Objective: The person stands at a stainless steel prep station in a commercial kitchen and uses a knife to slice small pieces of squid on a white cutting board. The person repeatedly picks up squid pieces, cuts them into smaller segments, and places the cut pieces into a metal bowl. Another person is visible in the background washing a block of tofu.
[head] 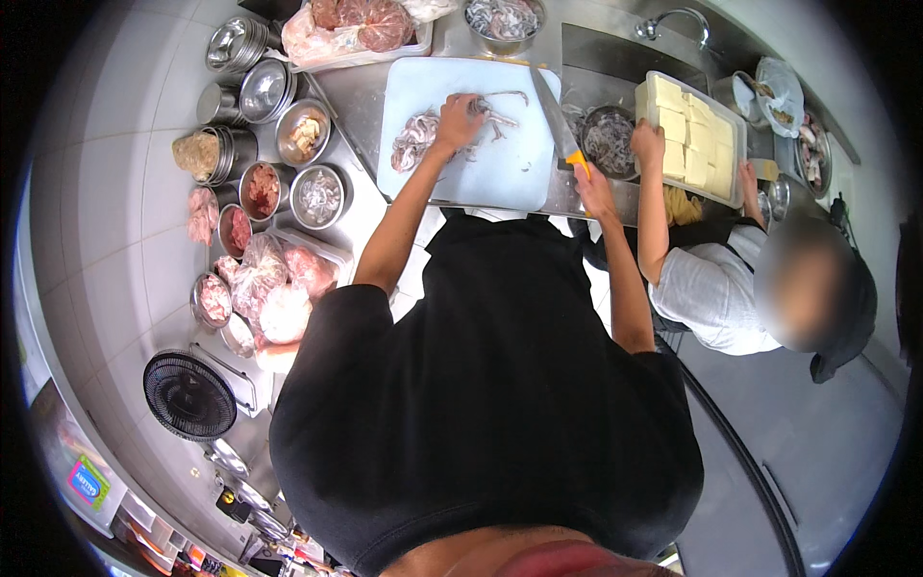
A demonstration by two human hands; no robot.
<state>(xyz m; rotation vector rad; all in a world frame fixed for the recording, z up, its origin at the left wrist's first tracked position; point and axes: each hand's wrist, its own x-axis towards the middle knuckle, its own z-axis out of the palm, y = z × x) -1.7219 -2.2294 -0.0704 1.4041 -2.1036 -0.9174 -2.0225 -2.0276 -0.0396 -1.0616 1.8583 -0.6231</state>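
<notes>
A white plastic cutting board (490,180) lies on the steel counter before me. My left hand (460,122) grips a piece of squid or octopus (497,119) near the board's middle, its tentacles trailing to the right. To the left of that hand rests a pile of squid or octopus pieces (414,142). My right hand (595,191) is closed on the yellow handle of a kitchen knife (554,108), just off the board's right edge. The blade points away from me and overlaps the board's right side.
At right a co-worker (710,281) holds a tub of tofu blocks (696,141) near a sink. A dark bowl of seafood (609,141) sits beside my knife. Steel bowls with meat (261,189) and seafood (317,196) line the left; another seafood bowl (502,45) stands behind the board.
</notes>
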